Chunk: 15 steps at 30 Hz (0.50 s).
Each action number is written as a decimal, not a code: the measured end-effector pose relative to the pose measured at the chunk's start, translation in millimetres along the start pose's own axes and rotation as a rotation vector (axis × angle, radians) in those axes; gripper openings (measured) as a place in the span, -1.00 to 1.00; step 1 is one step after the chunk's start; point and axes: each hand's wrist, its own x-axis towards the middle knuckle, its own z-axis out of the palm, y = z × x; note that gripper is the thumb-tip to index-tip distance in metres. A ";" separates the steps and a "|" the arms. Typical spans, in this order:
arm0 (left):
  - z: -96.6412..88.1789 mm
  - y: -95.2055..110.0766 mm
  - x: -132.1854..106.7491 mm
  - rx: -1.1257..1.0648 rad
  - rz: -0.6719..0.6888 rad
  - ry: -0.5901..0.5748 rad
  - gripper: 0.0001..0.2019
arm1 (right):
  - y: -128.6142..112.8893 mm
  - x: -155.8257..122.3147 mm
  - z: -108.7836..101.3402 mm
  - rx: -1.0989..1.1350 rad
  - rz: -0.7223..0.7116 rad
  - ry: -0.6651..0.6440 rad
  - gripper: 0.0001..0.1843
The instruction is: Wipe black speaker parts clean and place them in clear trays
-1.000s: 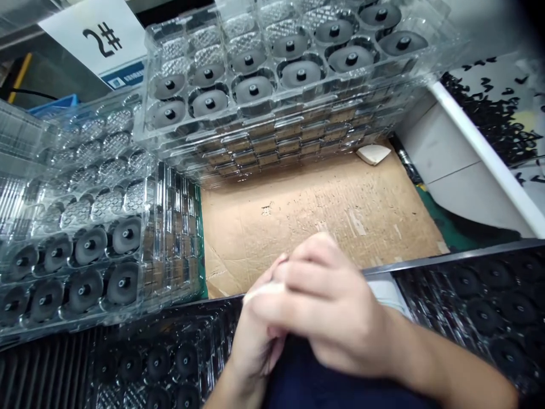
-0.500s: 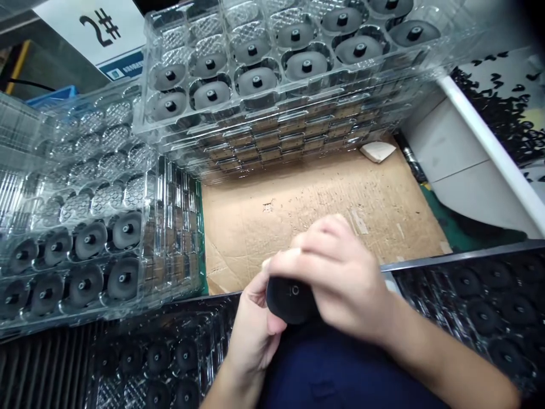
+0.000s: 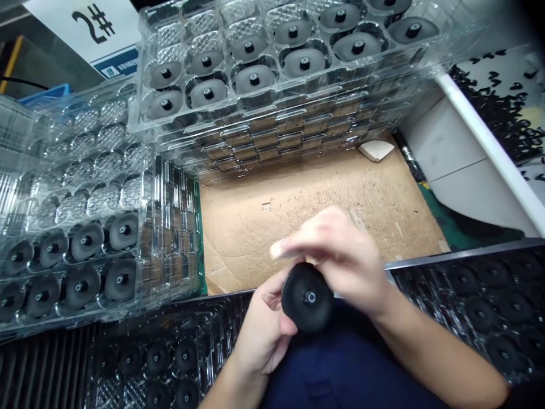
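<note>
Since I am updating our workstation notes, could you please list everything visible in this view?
Clear plastic blister tray stack: one, transparent, far side, holding grey round parts.
Second clear plastic blister tray stack: one, transparent, left side, holding grey round parts.
Black plastic trays: two, black, nearest, either side of the hands.
Flat cardboard sheet: one, brown, centre.
Paper "2#" sign: one, white, far left.
Plastic crate: one, blue, left edge.
Round rubber-like part: one, black, between the hands.
Left hand: one, beneath that part.
Right hand: one, above it.

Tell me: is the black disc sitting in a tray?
No, the black disc is off the trays, cupped by the left hand beneath the right hand.
</note>
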 end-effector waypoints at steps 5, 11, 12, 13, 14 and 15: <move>-12.7 3.7 1.3 -0.222 -0.052 -0.205 -0.47 | 56.9 -38.0 -7.5 -0.180 0.349 0.083 -0.81; -14.1 6.4 0.6 -0.256 -0.080 -0.212 -0.46 | 55.2 -47.6 -10.0 -0.209 0.360 -0.047 -0.82; -13.0 6.1 0.1 -0.244 -0.080 -0.196 -0.46 | 42.1 -38.8 -11.7 -0.213 0.335 -0.023 -0.81; -11.8 5.5 -0.4 -0.214 -0.077 -0.162 -0.46 | 27.3 -28.7 -13.0 -0.213 0.297 -0.003 -0.81; -10.9 4.8 -0.9 -0.170 -0.072 -0.111 -0.47 | 12.2 -18.6 -13.5 -0.208 0.190 0.018 -0.79; -10.5 3.9 -1.3 -0.120 -0.065 -0.055 -0.47 | -1.5 -9.6 -12.9 -0.175 0.035 -0.031 -0.75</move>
